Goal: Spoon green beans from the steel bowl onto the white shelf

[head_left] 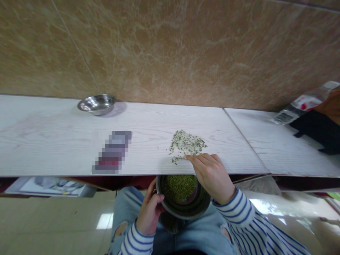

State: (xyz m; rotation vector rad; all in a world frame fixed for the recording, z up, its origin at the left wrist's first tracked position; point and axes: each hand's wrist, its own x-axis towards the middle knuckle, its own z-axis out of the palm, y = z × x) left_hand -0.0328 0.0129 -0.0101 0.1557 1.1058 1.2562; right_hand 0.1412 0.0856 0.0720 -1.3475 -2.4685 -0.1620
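Metal dish (pixel 97 105) near the wall (pixel 170 53), well left of scattered grains (pixel 186 143)

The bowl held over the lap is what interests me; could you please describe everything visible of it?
The bowl is round, deep and looks like dark metal, its mouth facing up. Small green beans cover part of its bottom. Its far side is hidden by the tabletop. The left hand grips its left rim; the right hand overlaps it in view, contact unclear.
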